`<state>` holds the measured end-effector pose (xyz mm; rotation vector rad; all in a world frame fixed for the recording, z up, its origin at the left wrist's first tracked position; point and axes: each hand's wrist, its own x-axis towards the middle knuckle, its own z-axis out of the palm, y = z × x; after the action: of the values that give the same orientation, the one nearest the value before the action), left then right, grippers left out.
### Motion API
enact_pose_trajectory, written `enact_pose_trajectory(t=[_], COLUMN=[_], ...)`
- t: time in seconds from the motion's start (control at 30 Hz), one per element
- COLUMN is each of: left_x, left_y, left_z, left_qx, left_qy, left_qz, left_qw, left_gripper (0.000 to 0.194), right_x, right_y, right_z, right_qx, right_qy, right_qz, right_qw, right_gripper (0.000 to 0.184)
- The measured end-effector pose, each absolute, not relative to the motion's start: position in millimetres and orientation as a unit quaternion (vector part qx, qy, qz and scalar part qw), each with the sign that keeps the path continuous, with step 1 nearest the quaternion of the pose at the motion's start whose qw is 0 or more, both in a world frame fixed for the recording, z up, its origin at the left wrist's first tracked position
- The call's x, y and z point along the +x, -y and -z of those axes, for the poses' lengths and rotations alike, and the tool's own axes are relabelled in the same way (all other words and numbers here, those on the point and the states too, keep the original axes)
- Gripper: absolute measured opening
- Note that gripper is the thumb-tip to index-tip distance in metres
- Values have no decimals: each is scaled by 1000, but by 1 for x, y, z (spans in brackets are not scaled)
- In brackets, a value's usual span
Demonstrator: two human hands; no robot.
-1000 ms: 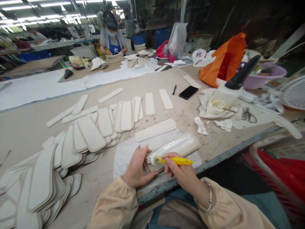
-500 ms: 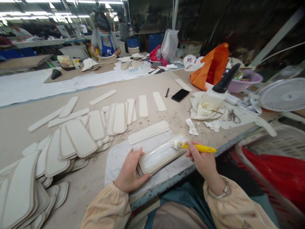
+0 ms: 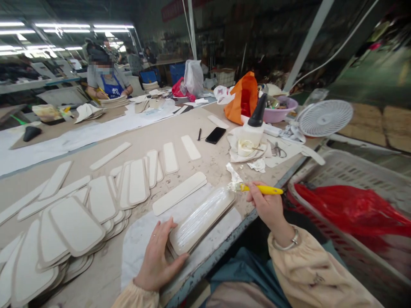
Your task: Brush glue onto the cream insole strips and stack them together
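Observation:
My right hand [image 3: 266,206] grips a yellow-handled brush [image 3: 261,189]. White paste clings to its bristles, which are at the far right end of the top panel. That panel [image 3: 202,218] is long, cream, round-cornered and streaked with wet, shiny white; it lies on a small stack. Round the near left end of the stack, my left hand [image 3: 159,252] spans the corners with thumb and fingers, touching its edges. Under the stack is a white sheet [image 3: 136,239]. Two narrow strips [image 3: 180,192] lie just beyond it, one partly over the other.
Many overlapping cream panels [image 3: 77,224] cover the table's left side. Beyond the brush stand a paste container [image 3: 250,134], scissors [image 3: 278,149], a phone [image 3: 215,135] and a fan [image 3: 326,117]. A plastic basket [image 3: 346,164] adjoins the right edge. A co-worker [image 3: 111,83] sits across the table.
The brush has moved along the top panel to its far right end. My left hand stays at the stack's near end. The head view has turned to the right.

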<state>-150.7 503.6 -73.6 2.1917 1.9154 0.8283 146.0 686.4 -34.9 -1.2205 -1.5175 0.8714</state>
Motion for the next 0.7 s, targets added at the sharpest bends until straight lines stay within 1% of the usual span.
enact_pose_trajectory(t=[0.1,0.2,0.3,0.4,0.57,0.7], left_x=[-154,-154,-151,-148,-149,-150], left_y=[-502,-502,-505,-506,-506,-508], left_z=[76,77,75,72,77,84], left_qx=[718,727,746,749,749,750], left_qy=[-633,-629,-619,-622,-623,-620], left_qz=[-284,-272,-245,-231,-226,-228], left_qw=[56,32,2,-9,-27,-36], left_gripper=[88,88,90,87,84,84], right_x=[150,150,143,130,119,134], right_y=[-688,-687,-680,-669,-660,-673], right_z=[30,27,29,34,39,39], right_qx=[-484,-467,-442,-411,-368,-406], right_qy=[593,573,574,601,673,697], right_qz=[-405,-458,-517,-546,-511,-446], right_qw=[500,494,456,415,386,389], right_gripper=[33,35,38,43,44,47])
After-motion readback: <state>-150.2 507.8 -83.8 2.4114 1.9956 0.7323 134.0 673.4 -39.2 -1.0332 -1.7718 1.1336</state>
